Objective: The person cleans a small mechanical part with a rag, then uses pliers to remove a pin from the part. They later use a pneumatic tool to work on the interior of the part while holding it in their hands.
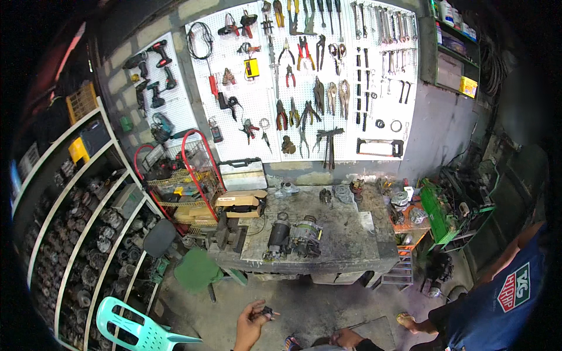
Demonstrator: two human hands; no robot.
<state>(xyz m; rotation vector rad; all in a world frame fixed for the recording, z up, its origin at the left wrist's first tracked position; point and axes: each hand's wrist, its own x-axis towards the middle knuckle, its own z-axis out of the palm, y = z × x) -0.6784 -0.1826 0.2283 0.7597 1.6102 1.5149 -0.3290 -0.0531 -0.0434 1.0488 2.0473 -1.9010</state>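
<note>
My left hand (250, 326) is raised above the floor in front of the workbench. Its thumb and fingers pinch a small dark metal part (267, 313), too small to name. Low at the bottom edge is my right hand (346, 338), with a dark sleeve behind it. The fingers there look curled in, and whatever they hold is hidden. Beyond both hands stands the worn workbench (345, 234). On it lie a dark cylindrical motor (279, 234) and, beside that, an alternator-like unit (306, 237).
A vise (227, 234) and an open cardboard box (241, 202) occupy the bench's left end. Tools hang on a white pegboard (345, 126). A turquoise chair (126, 322), a green stool (196, 274) and parts shelves stand left. At right is another person in a blue shirt (492, 310).
</note>
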